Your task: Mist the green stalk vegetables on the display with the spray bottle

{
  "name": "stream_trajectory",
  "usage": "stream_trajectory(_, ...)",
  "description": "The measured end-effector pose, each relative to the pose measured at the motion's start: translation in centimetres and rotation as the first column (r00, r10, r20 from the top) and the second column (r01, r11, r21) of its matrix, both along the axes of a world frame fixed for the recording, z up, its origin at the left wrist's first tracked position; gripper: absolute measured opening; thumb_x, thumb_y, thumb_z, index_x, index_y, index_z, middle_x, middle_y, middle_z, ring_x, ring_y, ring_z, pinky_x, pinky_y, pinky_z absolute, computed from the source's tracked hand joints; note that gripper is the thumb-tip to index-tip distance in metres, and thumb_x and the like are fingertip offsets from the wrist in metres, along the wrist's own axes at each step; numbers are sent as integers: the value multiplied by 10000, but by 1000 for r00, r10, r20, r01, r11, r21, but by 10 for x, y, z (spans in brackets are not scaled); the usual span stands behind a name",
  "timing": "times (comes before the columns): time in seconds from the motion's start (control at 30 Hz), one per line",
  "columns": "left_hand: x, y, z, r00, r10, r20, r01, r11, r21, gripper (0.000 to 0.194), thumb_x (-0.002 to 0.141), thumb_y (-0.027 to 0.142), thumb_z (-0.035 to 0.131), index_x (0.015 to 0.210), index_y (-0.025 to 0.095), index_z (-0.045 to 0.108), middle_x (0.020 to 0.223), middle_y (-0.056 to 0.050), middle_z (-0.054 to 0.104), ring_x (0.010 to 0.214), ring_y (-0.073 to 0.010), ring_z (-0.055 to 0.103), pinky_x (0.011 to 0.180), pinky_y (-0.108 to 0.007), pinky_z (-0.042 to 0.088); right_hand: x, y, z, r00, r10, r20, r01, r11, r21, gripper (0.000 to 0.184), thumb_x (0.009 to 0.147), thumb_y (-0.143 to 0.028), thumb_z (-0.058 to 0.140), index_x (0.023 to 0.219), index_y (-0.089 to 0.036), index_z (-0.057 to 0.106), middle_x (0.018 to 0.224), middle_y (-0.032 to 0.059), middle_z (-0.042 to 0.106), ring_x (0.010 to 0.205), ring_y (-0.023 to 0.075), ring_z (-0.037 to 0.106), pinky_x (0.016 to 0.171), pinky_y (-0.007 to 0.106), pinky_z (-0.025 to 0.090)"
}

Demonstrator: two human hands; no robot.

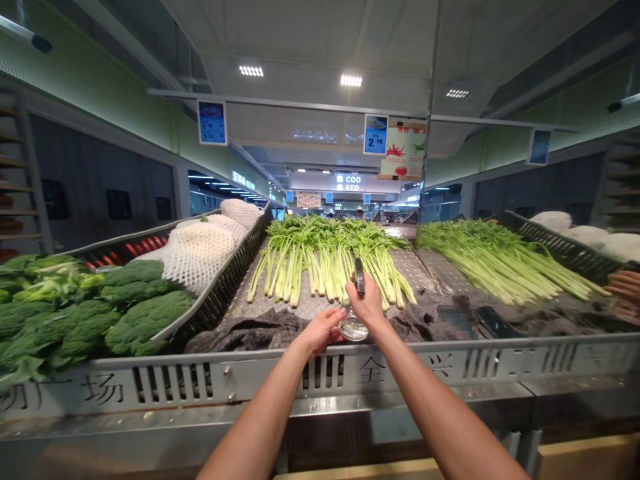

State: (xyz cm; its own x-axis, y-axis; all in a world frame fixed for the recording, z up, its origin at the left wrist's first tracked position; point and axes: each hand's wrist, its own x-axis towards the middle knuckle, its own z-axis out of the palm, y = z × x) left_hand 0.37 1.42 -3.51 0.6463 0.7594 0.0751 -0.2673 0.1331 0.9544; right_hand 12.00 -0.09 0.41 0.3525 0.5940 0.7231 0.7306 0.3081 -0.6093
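A clear spray bottle (354, 329) with a dark top is held over the front edge of the display, pointing away from me. My right hand (367, 300) wraps round its upper part, below the dark spray head (359, 277). On the bottle's left side, my left hand (324, 327) grips the body with fingers bent; part of that contact is hidden. Just beyond both hands lies a wide row of celery (320, 267), stalk ends toward me and leaves at the back. Crumpled dark wet cloth (250, 329) lies along the front of the metal shelf.
Broccoli (145, 313) fills the left side. Behind it, a dark plastic crate (235, 277) holds pale produce in white foam nets (200, 250). A slatted grey rail (250, 370) runs along the front. At right, a mirror (500, 200) reflects the celery. Price signs (376, 135) hang above.
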Motion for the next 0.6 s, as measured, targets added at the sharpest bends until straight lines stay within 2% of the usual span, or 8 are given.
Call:
stream_trajectory(0.33,2,6,-7,999,-6,-36,8,998,69,394,578,429,640,807,148,487,631,18,558,497,-77,506,596,-250,380,6,-2,-3,999,-13,-35,13,1000,11,262,659,-343,406,799,-171,545,688,24,577,652,153,526,604,245,371)
stream_trajectory(0.6,6,0,1,995,-14,-96,21,997,75,384,577,431,641,816,153,526,679,9,567,514,-69,494,570,-229,375,13,-6,-4,997,-26,-77,26,1000,5,305,648,-376,417,818,-161,554,702,34,586,656,172,525,624,270,380)
